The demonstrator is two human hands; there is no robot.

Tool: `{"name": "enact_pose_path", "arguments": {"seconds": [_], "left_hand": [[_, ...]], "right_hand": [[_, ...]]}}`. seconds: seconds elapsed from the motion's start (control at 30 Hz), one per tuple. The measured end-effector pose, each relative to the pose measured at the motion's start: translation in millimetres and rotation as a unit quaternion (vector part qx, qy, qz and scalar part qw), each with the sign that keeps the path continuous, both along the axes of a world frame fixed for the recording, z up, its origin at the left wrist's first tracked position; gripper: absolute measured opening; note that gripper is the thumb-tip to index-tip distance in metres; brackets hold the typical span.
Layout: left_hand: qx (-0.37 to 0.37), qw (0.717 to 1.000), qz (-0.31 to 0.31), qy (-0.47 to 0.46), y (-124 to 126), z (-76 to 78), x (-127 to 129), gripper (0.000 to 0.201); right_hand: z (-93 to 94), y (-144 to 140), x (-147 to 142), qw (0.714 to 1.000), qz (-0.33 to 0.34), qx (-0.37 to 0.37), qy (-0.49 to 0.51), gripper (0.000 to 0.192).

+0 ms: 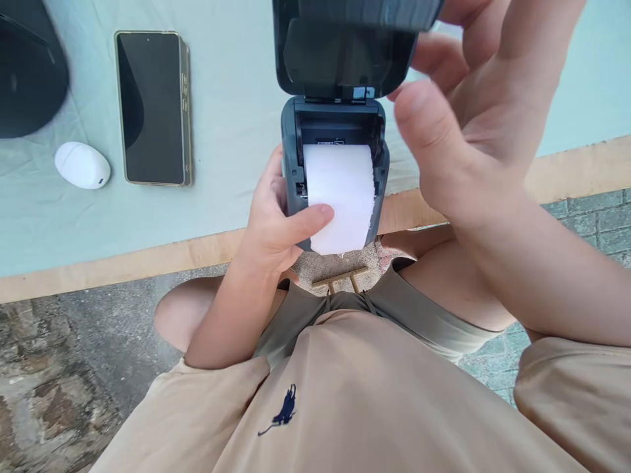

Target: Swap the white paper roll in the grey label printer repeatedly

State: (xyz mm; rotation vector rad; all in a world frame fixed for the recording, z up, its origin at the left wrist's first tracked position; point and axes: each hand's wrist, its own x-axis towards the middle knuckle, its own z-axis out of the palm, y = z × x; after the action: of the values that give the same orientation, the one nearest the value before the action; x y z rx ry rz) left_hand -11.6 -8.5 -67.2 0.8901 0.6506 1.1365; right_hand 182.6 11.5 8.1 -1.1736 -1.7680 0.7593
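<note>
Portable receipt printer (340,121), as the head view shows, is over the middle of the worktop's near edge, its lid (345,59) hinged up at the far end and its paper compartment facing up. Whether its underside rests on the worktop (227,85) I cannot tell. White paper (342,190) sits in the compartment, its loose end reaching over the printer's near end, with a ragged right side.

The left hand (273,226) has its grip closed around the printer's left side, the thumb lying across the paper and the fingers passing out of sight underneath. The right hand (473,125) is at the lid's right side, its grip loosely spread: the thumb stands apart from the lid, while the other fingers are at or behind its edge; whether they press on it is hidden.

Left of the printer, a smartphone (152,108) lies screen up, dark, set back from the near edge. Just beside it, farther left, is a white earbud case (83,165). A rounded black object (29,72), partly cut off, occupies the worktop's left part, beyond the case.
</note>
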Motion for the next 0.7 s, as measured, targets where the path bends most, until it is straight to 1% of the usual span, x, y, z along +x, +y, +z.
{"name": "enact_pose_path", "arguments": {"seconds": [0.07,0.1,0.17,0.23,0.33,0.47,0.53,0.6,0.7], "left_hand": [[-0.004,1.000,-0.012,0.001,0.4,-0.4,-1.0,0.072],[-0.009,1.000,-0.015,0.004,0.1,0.9,-1.2,0.071],[-0.020,1.000,-0.008,0.010,-1.3,5.1,-0.9,0.065],[-0.030,0.999,0.003,0.011,-3.1,9.3,0.3,0.058],[-0.057,0.998,0.015,0.019,-5.2,12.5,1.9,0.057],[-0.058,0.997,0.022,0.042,-5.7,12.8,1.8,0.064],[-0.050,0.997,0.019,0.053,-5.3,12.4,1.0,0.063],[-0.040,0.998,0.011,0.050,-4.7,11.5,0.1,0.063],[-0.017,0.999,-0.002,0.030,-3.9,8.2,-1.1,0.060]], "right_hand": [[-1.6,1.4,-0.6,0.999,-0.011,0.048,0.014,0.029],[-2.9,3.0,-0.1,0.997,0.003,0.079,-0.001,0.027],[-6.7,6.9,2.3,0.988,0.044,0.140,-0.057,0.030],[-11.0,10.2,4.9,0.978,0.069,0.182,-0.079,0.037],[-15.3,11.5,7.0,0.975,0.080,0.175,-0.108,0.037],[-15.2,10.2,7.8,0.970,0.136,0.154,-0.133,0.032],[-14.8,10.3,7.9,0.968,0.162,0.146,-0.124,0.030],[-14.9,11.0,7.5,0.971,0.166,0.132,-0.111,0.028],[-15.4,12.3,5.4,0.978,0.172,0.103,-0.065,0.036]]}}
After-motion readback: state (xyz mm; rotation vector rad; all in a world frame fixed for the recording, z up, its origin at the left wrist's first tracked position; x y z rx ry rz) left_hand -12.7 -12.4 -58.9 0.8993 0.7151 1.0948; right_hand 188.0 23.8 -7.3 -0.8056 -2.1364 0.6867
